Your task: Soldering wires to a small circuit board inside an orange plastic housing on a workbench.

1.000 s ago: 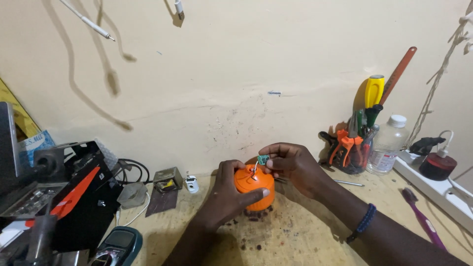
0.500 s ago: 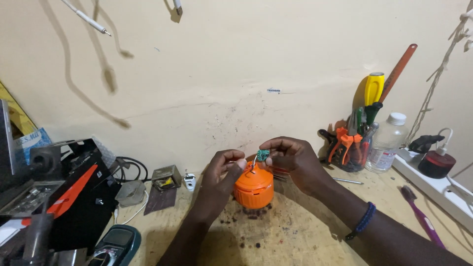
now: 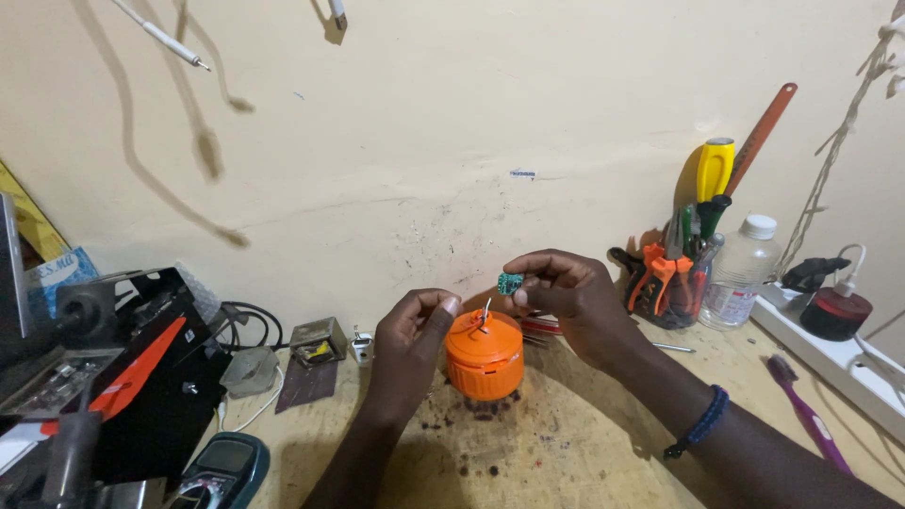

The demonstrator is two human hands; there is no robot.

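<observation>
An orange round plastic housing (image 3: 485, 356) stands on the wooden bench at the middle of the view. My left hand (image 3: 413, 341) grips its left side, thumb near the top. My right hand (image 3: 567, 297) is raised just above and right of it, pinching a small green circuit board (image 3: 510, 284) between thumb and fingers. Thin wires (image 3: 485, 315) run from the board down into the top of the housing.
A jar of pliers, screwdrivers and a saw (image 3: 681, 273) and a clear bottle (image 3: 739, 273) stand at the right by a white power strip (image 3: 830, 349). A purple toothbrush (image 3: 801, 410) lies near. Black equipment (image 3: 123, 377) and a multimeter (image 3: 222, 468) crowd the left.
My left hand slid off the housing's top to its left side, and my right hand lifted the green board up and away, showing the wires.
</observation>
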